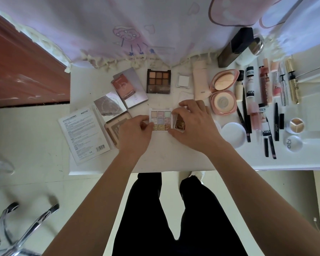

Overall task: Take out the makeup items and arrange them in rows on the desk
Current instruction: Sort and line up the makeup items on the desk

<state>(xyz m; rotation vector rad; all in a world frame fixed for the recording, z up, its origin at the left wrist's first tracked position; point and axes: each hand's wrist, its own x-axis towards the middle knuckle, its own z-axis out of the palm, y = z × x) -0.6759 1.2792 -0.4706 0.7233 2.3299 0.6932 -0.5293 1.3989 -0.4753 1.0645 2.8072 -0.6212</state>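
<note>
Palette point(161, 119) on desk point(161, 155) — left hand point(135, 133), right hand point(194, 124) pinching it.

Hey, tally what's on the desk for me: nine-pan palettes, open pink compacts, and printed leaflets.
Nine-pan palettes: 2 (brown palette, pastel palette)
Open pink compact: 1
Printed leaflet: 1
Total: 4
</note>
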